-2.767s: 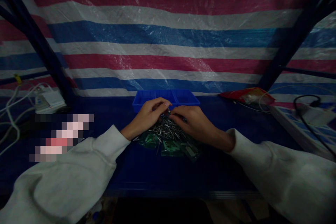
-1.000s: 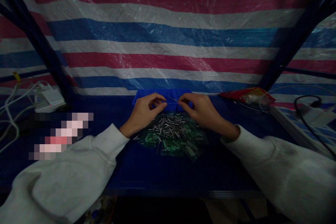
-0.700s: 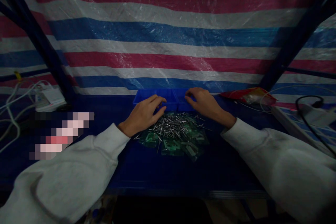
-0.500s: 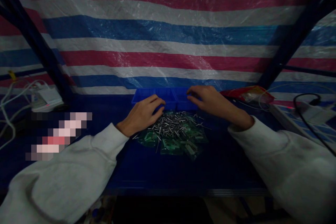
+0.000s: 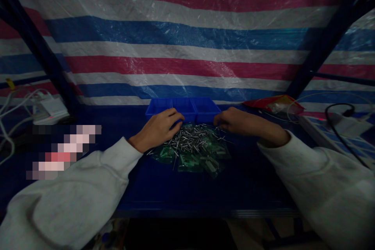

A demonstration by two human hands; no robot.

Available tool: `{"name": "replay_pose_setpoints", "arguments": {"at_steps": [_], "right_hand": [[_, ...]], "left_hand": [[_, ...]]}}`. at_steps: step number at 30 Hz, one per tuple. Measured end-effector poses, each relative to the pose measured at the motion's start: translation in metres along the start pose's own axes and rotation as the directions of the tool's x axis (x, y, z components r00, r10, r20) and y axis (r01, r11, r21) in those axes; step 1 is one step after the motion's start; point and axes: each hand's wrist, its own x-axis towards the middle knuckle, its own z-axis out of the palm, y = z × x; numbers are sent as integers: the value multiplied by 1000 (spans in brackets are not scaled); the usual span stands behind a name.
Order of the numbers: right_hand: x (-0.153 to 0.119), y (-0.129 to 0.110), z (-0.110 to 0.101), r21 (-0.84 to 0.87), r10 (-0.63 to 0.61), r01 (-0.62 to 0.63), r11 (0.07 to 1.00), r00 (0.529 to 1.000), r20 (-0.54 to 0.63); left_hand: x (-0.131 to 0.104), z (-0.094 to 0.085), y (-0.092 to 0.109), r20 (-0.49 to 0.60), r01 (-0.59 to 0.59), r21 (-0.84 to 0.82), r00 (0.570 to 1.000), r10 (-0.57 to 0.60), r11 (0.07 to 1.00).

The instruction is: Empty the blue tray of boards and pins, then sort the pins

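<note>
A heap of thin, silvery nail-like metal pins [image 5: 191, 138] lies on the dark blue table. Under and in front of it are clear bags [image 5: 190, 162] with greenish contents. My left hand [image 5: 159, 129] rests against the heap's left side, fingers curved, with a gap between thumb and forefinger. Over at the right rear edge of the pins, my right hand [image 5: 234, 120] has its fingertips bent down and drawn together; whatever is between them is too small and dark to make out. Just behind both hands stands a blue divided tray [image 5: 195, 114] with three compartments.
A red and clear plastic bag [image 5: 278, 104] lies at the back right. Power strips with white cables and plugs are at the left [image 5: 49, 111] and right [image 5: 336, 134]. Blue frame posts and a striped plastic sheet [image 5: 187, 43] close off the back.
My right hand has come down and nearer from over the tray's right compartment to the pins, and its fingers have drawn together. The left hand has hardly moved.
</note>
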Motion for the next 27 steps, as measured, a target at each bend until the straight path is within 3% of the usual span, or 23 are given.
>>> {"name": "replay_pose_setpoints", "arguments": {"at_steps": [13,21,27], "right_hand": [[8,-74,-8,182,-242,253,950,967,-80],[6,-91,2,84,-274,291,953,947,-168],[3,-95,5,21,-295,306,952,932,-210]], "left_hand": [[0,-6,8,54,46,-56,998,-43,997],[0,-3,6,140,-13,64,990,4,998],[0,-3,5,163,-31,59,986,21,998]]}}
